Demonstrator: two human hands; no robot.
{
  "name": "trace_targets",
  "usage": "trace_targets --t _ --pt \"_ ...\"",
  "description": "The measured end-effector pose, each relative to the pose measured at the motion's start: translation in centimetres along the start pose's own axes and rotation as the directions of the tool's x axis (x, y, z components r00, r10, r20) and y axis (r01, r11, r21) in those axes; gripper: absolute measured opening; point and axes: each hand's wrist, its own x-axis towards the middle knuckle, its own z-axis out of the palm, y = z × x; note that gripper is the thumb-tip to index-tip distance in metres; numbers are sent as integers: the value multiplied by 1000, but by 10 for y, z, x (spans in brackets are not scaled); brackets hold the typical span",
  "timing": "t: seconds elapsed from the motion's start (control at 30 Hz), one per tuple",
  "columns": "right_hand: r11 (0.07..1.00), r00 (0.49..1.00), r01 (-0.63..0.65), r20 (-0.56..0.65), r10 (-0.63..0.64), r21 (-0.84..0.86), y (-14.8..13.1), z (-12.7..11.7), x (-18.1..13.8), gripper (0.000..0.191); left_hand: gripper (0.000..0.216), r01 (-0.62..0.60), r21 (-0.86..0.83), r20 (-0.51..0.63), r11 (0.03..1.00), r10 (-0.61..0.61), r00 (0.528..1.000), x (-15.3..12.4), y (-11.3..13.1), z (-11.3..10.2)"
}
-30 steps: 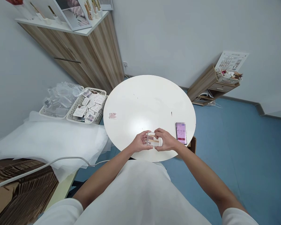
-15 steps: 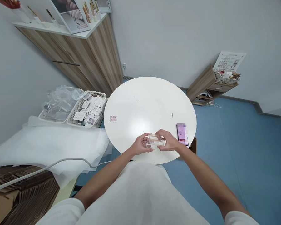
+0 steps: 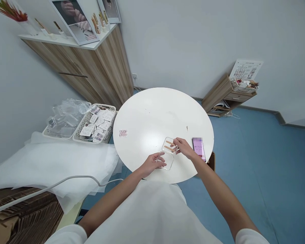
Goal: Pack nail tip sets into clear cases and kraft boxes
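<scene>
A small clear plastic box stands opened over the near side of the white round table point(image 3: 157, 108). My left hand point(image 3: 151, 164) grips its nearer half point(image 3: 169, 162), a see-through shell, by the left side. The farther half point(image 3: 165, 147), where two thin brown strips point(image 3: 169, 149) show, is pinched at its right side by my right hand point(image 3: 182, 147). Whether a hinge joins the halves, I cannot tell. Left of them on the table lies a small sheet with pinkish nail-like shapes point(image 3: 123, 133).
A phone point(image 3: 198, 148) with a lit screen lies at the table's right edge. On the left are a basket of printed cards point(image 3: 112, 127), a basket of clear plastic packaging point(image 3: 68, 115) and white sheets point(image 3: 73, 159). A wooden cabinet point(image 3: 112, 64) stands behind.
The clear box has come apart into two halves, the right hand's half swinging up and away from the left hand's. The view has tilted slightly upward.
</scene>
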Motion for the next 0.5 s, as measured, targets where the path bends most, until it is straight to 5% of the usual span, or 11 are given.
trace_targets --t 0.5 --pt "985 984 -74 -152 98 154 21 14 28 34 34 32 -122 -84 992 -42 996 4 -7 -10"
